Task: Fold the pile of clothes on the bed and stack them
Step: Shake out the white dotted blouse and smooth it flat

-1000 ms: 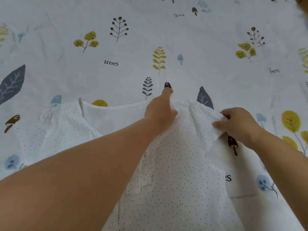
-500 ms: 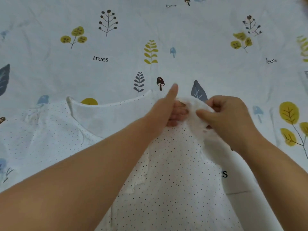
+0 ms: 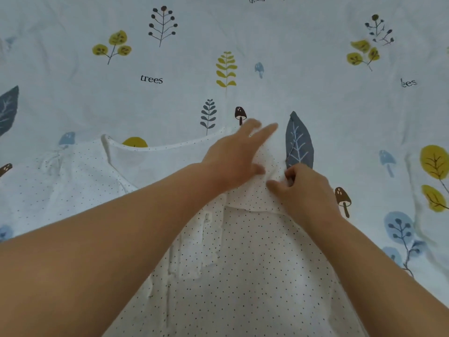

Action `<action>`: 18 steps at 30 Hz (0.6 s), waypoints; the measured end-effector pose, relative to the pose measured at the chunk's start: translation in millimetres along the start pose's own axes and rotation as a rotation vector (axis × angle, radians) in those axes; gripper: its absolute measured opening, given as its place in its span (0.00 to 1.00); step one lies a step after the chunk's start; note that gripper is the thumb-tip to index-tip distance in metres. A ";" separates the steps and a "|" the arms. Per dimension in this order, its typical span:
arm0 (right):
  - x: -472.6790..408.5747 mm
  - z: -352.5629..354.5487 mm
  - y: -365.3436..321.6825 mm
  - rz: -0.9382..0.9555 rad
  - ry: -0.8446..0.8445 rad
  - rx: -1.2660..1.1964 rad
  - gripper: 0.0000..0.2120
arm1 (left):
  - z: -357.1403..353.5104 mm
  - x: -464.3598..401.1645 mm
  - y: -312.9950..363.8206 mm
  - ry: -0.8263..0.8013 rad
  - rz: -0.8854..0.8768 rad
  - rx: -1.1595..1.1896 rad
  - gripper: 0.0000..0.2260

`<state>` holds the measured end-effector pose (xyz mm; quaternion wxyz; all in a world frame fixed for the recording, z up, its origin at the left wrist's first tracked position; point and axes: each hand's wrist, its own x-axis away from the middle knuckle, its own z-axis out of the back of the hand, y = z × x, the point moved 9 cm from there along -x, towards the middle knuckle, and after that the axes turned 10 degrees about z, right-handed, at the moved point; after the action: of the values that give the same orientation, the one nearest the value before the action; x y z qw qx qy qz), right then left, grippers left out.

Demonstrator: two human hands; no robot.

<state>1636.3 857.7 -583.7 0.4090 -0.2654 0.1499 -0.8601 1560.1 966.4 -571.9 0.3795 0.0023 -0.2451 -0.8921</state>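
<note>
White dotted cotton garment (image 3: 255, 263) lies flat on the leaf-printed bed sheet (image 3: 315, 69), its long axis running from us up to the neckline. We press our left hand (image 3: 233, 164), fingers straight, on its far right shoulder; our right hand (image 3: 301, 188), just beside, pinches the folded-in sleeve.

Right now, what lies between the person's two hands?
In the head view, a folded-over flap of the white dotted garment bunches between the left hand pressing it and the right hand pinching it.

Head view looks down, close over bed (image 3: 315, 69)
</note>
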 end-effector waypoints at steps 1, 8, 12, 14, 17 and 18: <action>-2.4 -3.0 0.5 0.003 -0.013 0.031 0.11 | -8.5 -3.5 1.1 -0.049 -0.006 -0.072 0.30; -16.7 22.1 -9.7 0.055 0.258 0.073 0.09 | 18.9 -15.9 16.8 0.277 0.026 -0.056 0.13; -9.1 13.7 -20.1 0.145 0.277 0.239 0.17 | 4.0 0.0 6.4 0.267 0.093 -0.171 0.32; -1.1 4.3 -33.8 0.286 0.259 0.373 0.22 | -16.6 8.3 -5.0 0.092 0.089 -0.305 0.31; 6.6 -11.5 -41.0 0.358 0.164 0.549 0.18 | -32.7 20.8 -22.8 -0.123 0.110 -0.326 0.28; 8.7 -9.8 -43.4 0.345 0.179 0.537 0.16 | -27.9 25.1 -24.3 -0.126 0.118 -0.300 0.27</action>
<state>1599.0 878.2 -568.2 0.5891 -0.0421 -0.0041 -0.8069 1531.1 951.5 -602.5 0.4111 -0.1247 -0.1324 -0.8933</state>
